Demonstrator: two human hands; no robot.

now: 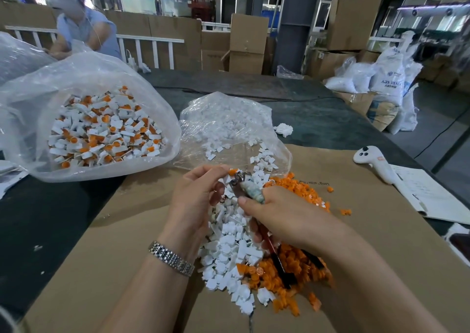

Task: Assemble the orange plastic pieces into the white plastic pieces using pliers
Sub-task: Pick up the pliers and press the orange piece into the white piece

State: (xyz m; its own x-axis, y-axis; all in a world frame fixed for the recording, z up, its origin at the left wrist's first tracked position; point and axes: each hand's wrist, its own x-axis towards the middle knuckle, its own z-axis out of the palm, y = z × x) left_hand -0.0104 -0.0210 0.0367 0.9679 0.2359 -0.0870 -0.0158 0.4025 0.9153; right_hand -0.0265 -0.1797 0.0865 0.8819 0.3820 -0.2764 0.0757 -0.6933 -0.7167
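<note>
Head view: two hands work pliers (248, 188) over a heap of small plastic parts on a cardboard sheet (356, 231).

The right hand (277, 214) has its fingers curled round the pliers' handles, red near the grip and black at the ends, with the thumb along the top; the metal nose points up toward the left hand. The left hand (197, 200) has its fingers bent together, pinching a small white piece (226, 179) at the nose, with an orange piece (232, 172) just above it. Below both hands lies the heap: white pieces (229, 251) and, to their right, ridged orange pieces (300, 269). Left of the heap, a crinkled clear bag (106, 172) holds joined white-and-orange parts. A metal-link watch (171, 259) sits on the left wrist.
</note>
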